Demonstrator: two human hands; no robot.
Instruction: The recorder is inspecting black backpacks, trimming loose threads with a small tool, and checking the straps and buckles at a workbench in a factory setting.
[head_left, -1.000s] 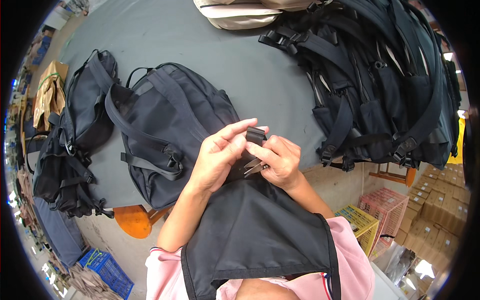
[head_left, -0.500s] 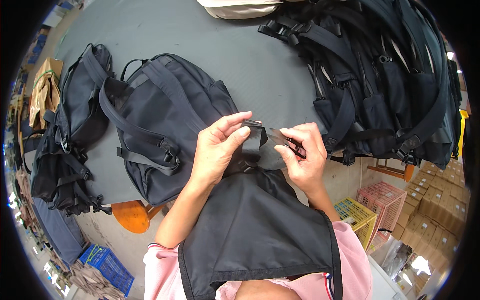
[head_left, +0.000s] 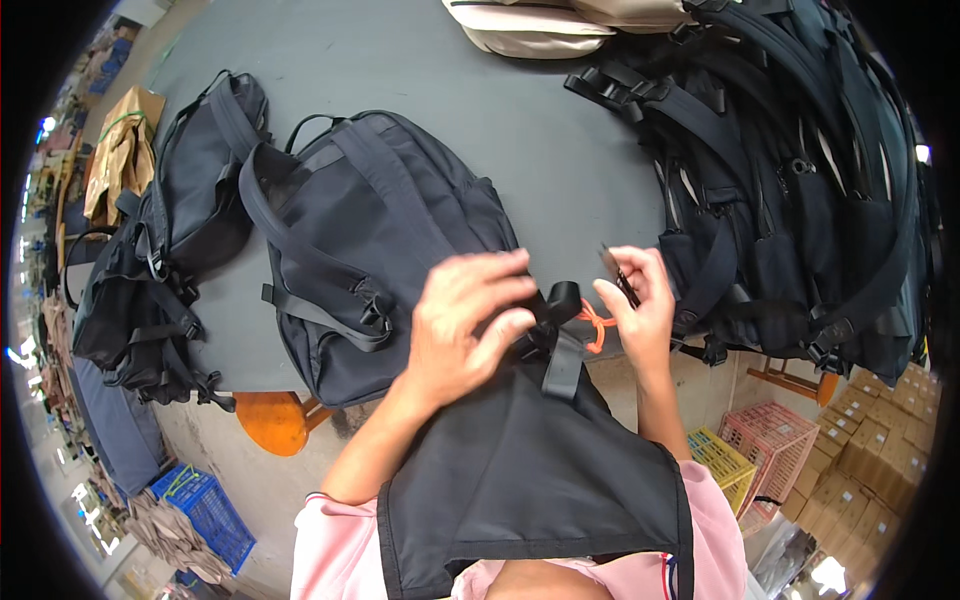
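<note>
A black backpack (head_left: 370, 240) lies strap side up on the grey table (head_left: 480, 90), its lower end at the table's near edge. My left hand (head_left: 465, 325) pinches a black webbing strap (head_left: 563, 345) at that lower end, and the strap's loose end hangs down over my black apron. My right hand (head_left: 635, 305) is just to the right of the strap and holds a small dark tool (head_left: 622, 283); an orange cord (head_left: 592, 325) hangs from that hand. What kind of tool it is I cannot make out.
A tall pile of black backpacks (head_left: 790, 190) fills the table's right side. More black bags (head_left: 170, 260) hang off the left edge by a brown paper bag (head_left: 120, 150). A beige bag (head_left: 530, 25) lies at the far edge. An orange stool (head_left: 275, 420), blue, yellow and pink crates stand below.
My hands were together on the strap end; now the right hand has drawn away to the right with the small tool, and the left hand has lowered onto the strap.
</note>
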